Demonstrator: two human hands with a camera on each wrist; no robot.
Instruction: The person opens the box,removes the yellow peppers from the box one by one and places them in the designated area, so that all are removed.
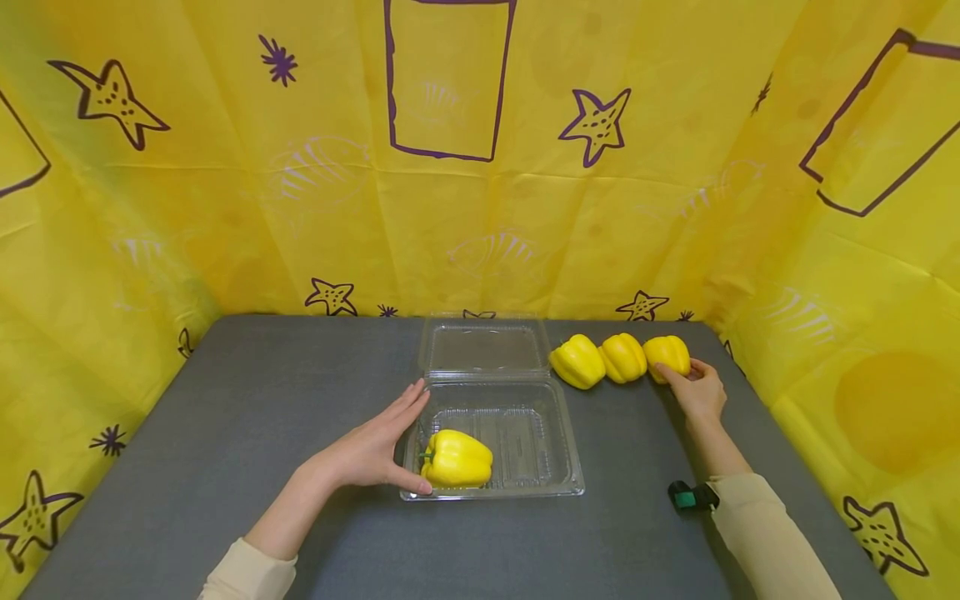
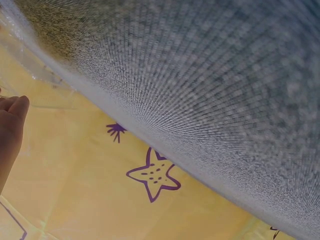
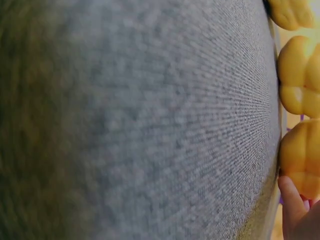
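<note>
A clear plastic clamshell container (image 1: 528,450) lies with its lid (image 1: 486,348) folded back on the grey table. One yellow bell pepper (image 1: 457,460) sits on its side in the front left of the tray, its green stem pointing left. My left hand (image 1: 371,446) spans the tray's left edge, fingers extended toward the hinge corner and thumb at the front rim. At the right, my right hand (image 1: 699,393) grips the rightmost yellow bell pepper (image 1: 667,354) between thumb and fingers. In the right wrist view, the thumb (image 3: 291,195) presses that pepper's (image 3: 300,152) side.
Two more yellow bell peppers, one in the middle (image 1: 624,358) and one (image 1: 577,362) beside the lid, stand in the row. A yellow patterned cloth (image 1: 465,208) rises behind the table (image 1: 300,367) and along both sides. A dark strap with a green patch (image 1: 686,499) is at my right wrist.
</note>
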